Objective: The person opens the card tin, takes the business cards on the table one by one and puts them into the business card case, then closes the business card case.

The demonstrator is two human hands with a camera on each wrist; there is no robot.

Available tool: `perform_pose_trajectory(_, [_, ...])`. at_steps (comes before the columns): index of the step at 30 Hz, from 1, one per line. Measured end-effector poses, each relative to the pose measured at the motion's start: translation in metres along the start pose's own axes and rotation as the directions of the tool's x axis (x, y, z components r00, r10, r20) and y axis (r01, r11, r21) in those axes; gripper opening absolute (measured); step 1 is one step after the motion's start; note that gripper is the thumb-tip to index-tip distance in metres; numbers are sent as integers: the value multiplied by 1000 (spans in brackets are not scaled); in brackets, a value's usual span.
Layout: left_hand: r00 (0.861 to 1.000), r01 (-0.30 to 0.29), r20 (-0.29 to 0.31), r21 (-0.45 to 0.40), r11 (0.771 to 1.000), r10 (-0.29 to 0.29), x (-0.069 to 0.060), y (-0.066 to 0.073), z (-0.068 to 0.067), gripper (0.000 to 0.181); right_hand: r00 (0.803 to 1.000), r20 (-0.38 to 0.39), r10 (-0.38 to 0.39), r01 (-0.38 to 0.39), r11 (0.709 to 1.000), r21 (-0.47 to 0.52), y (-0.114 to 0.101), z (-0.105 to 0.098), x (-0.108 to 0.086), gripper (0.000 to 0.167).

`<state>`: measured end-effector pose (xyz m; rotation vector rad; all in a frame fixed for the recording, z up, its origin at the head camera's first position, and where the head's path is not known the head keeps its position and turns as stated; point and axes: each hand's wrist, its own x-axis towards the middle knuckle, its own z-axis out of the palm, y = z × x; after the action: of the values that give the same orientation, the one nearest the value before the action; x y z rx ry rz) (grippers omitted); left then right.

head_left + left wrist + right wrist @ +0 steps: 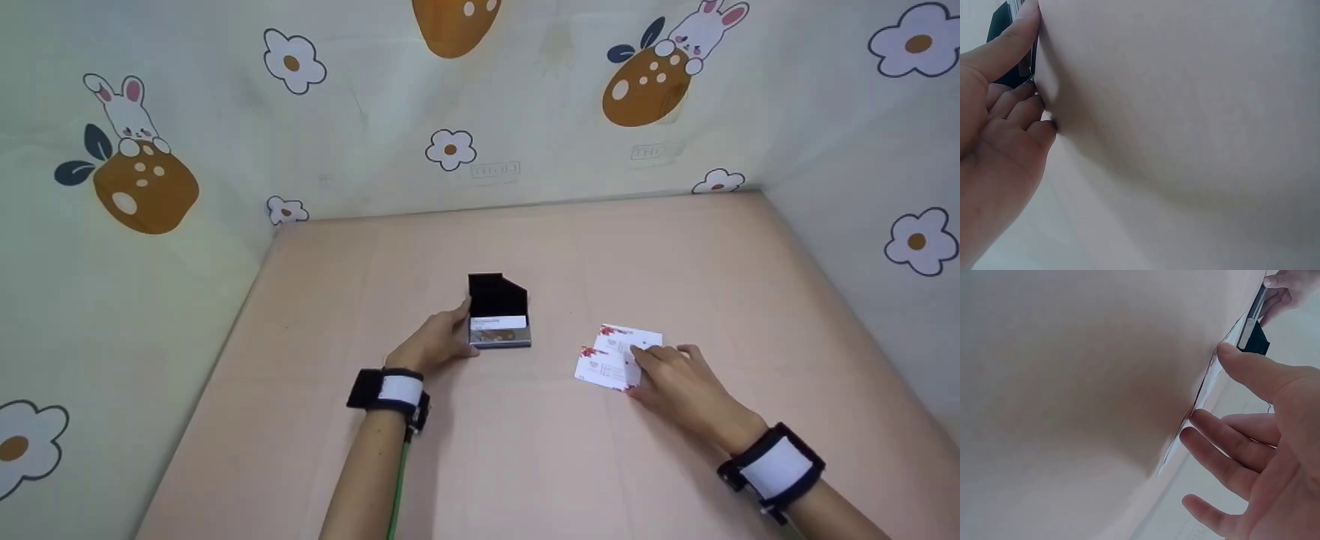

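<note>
An open card case with a raised black flap lies on the table, a white card showing inside it. My left hand grips the case by its left side, thumb near the front corner. In the left wrist view, the case is partly hidden behind the thumb. To the right, two white cards with red floral corners overlap at an angle on the table. My right hand touches their right side with loosely extended fingers. In the right wrist view, the thumb and fingertips meet the cards' edges.
The pale pink tabletop spreads around both hands. Behind and beside it rise walls covered with rabbit and flower prints. Both wrists wear black straps, and a green cable runs along the left forearm.
</note>
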<state>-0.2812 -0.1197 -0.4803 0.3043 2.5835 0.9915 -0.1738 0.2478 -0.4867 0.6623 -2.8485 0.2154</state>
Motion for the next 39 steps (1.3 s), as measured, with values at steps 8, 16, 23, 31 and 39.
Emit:
perform_pose_trajectory(8, [1000, 12, -7, 0, 1000, -12, -1, 1, 0, 94, 998, 47, 31, -33, 999, 35, 3, -2, 7, 60])
perform_pose_trajectory(16, [999, 39, -8, 1, 999, -39, -1, 3, 2, 94, 998, 50, 40, -43, 997, 63, 2, -2, 7, 59])
perform_pose_trajectory(23, [999, 44, -15, -7, 999, -45, -2, 2, 3, 93, 1000, 20, 22, -23, 998, 60, -2, -3, 10, 57])
perform_pose_trajectory(31, [1000, 8, 1, 11, 1000, -8, -1, 3, 2, 94, 995, -94, -46, 49, 998, 29, -5, -2, 18, 55])
perform_pose_trajectory(39, [1000, 28, -7, 5, 1000, -28, -3, 3, 1, 94, 987, -133, -86, 91, 995, 31, -10, -1, 27, 60])
